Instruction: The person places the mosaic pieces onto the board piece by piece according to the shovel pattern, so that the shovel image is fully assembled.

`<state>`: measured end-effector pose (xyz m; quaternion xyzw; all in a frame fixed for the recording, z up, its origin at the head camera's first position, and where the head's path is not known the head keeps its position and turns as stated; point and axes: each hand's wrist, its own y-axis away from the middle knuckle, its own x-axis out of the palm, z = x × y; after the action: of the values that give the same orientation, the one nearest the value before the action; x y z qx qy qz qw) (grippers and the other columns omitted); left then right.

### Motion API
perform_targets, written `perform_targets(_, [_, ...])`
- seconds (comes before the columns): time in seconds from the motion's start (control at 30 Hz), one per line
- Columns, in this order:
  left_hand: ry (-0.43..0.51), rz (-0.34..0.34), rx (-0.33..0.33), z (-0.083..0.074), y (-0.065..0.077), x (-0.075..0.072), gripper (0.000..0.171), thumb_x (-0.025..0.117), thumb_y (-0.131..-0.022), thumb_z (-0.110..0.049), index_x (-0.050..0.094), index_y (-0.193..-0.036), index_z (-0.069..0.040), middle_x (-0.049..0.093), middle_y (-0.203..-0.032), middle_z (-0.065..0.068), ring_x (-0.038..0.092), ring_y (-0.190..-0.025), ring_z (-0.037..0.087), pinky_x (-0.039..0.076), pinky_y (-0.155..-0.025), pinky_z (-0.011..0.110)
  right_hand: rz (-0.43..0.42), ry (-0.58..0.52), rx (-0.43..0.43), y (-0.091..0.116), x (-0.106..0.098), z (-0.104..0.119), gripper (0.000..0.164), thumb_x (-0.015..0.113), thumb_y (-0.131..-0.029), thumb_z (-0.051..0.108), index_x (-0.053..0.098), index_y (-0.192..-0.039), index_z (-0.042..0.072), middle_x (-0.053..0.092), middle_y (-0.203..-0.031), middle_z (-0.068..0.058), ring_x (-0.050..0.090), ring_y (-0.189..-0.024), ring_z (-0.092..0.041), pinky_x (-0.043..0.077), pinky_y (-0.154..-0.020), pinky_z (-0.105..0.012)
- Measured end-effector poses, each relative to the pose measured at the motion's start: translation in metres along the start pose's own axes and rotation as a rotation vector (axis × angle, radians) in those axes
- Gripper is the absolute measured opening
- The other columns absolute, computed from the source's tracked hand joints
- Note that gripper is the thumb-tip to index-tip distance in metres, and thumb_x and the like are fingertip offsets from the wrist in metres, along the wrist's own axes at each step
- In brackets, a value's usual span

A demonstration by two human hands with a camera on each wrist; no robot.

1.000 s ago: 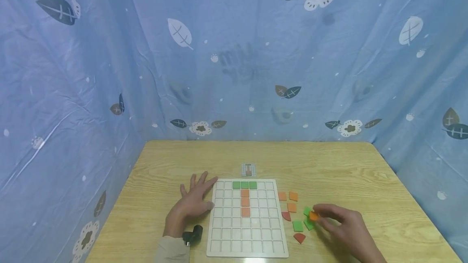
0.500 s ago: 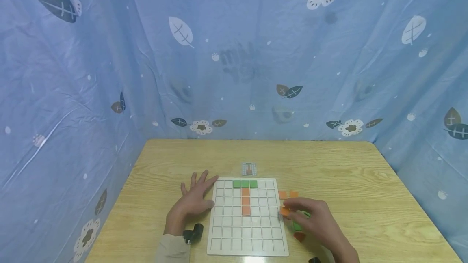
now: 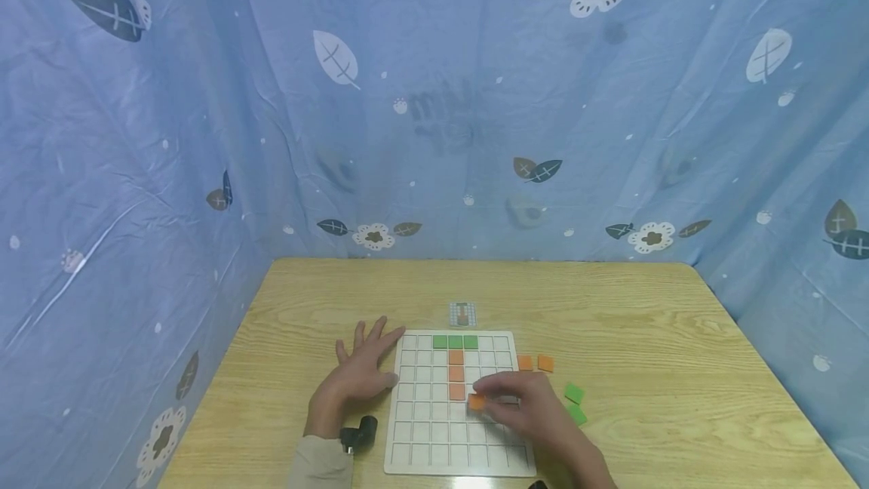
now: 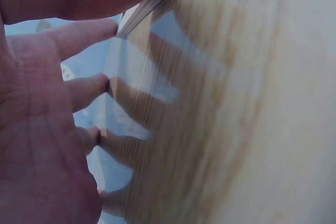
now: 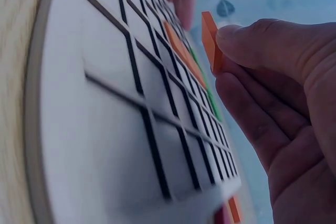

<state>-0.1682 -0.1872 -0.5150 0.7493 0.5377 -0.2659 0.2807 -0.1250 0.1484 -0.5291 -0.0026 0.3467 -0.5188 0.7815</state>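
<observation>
Orange square tile up in the air over the board, right hand's got it.

The right hand has a snug pinch on a flat orange square tile, thumb on one face and fingers behind. It's over the white gridded board, just to the near right of the column of three orange squares, which sits under a row of three green squares. The wrist cam shows it clear of the surface, though how high is hard to say. Left hand is spread out with nothing in it, resting on the wood-grain table against the board's left edge. Off to the right lie loose orange tiles and green tiles; a small printed card lies just beyond the board.
</observation>
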Motion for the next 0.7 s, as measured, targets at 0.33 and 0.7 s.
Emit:
perform_targets(0.33, [-0.004, 0.001, 0.0, -0.002, 0.001, 0.001, 0.091, 0.073, -0.079, -0.008, 0.048, -0.166, -0.014, 0.017, -0.182, 0.024, -0.008, -0.168, 0.055, -0.018, -0.12, 0.086, 0.05, -0.017, -0.009, -0.008, 0.02, 0.001, 0.025, 0.087, -0.089, 0.004, 0.085, -0.111, 0.015, 0.085, -0.107, 0.005, 0.08, -0.099, -0.007, 0.066, -0.089, -0.029])
perform_targets(0.7, [-0.01, 0.001, -0.002, -0.001, 0.0, 0.0, 0.093, 0.072, -0.078, -0.008, 0.047, -0.167, -0.014, 0.016, -0.182, 0.024, -0.009, -0.168, 0.055, -0.019, -0.12, 0.085, 0.043, 0.102, -0.092, -0.01, 0.026, 0.002, 0.027, 0.088, -0.088, 0.004, 0.085, -0.11, 0.018, 0.084, -0.107, 0.011, 0.079, -0.1, -0.005, 0.064, -0.091, -0.024])
